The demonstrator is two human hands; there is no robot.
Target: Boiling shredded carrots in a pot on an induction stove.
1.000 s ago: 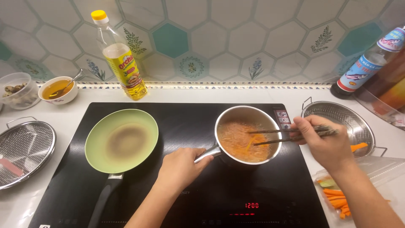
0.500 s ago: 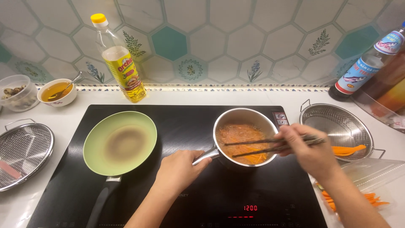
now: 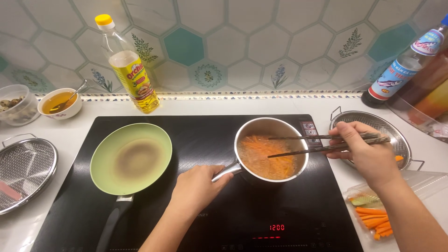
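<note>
Stirred shredded carrot (image 3: 268, 156) in a steel saucepan (image 3: 272, 148) on a black induction hob (image 3: 200, 135).

From the left: mesh strainer (image 3: 25, 170) at the counter edge, green frying pan (image 3: 130, 158) on the hob, oil bottle (image 3: 130, 70) behind it. Left hand (image 3: 196, 189) clamped round the saucepan's handle (image 3: 227, 171); saucepan on the hob's right half. Right hand (image 3: 366, 151) closed on dark chopsticks (image 3: 326, 142), tips over the carrot. Second strainer (image 3: 389, 135) behind that hand, carrot sticks (image 3: 373, 219) in a clear tray at far right.
</note>
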